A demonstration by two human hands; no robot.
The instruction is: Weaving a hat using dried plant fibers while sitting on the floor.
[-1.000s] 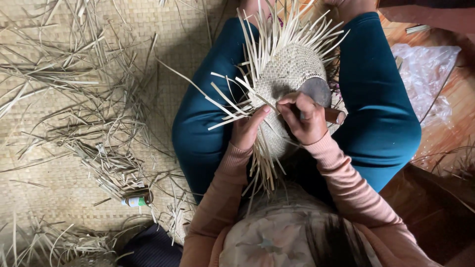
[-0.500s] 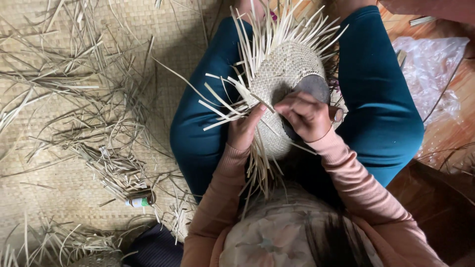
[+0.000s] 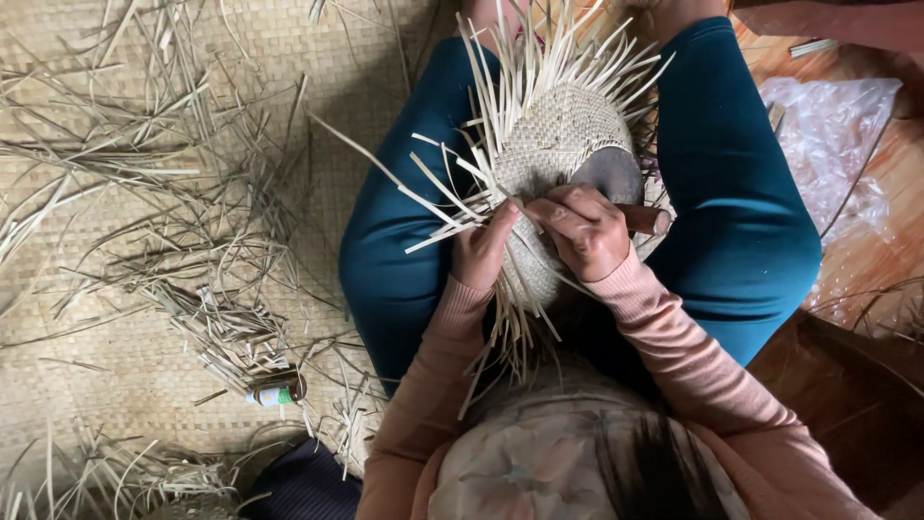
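Woven mat [image 3: 144, 385] covers the floor, strewn with loose strips [image 3: 192, 250]. Right hand [image 3: 582, 231] is closed around a wood-handled knife [image 3: 626, 193], its blade lying flat on the weave [image 3: 568, 135]. Left hand [image 3: 481, 250] pinches strips at the weave's near left edge, fingers narrow. The weave rests on the lap between teal-clad knees [image 3: 741, 221], free strips fanning out to the far side and left. Compared with half a second ago, both hands hold the same grips; the left thumb sits slightly higher along the edge. A small bottle [image 3: 274, 393] lies on the mat at near left. Clear plastic [image 3: 828, 144] lies at far right.
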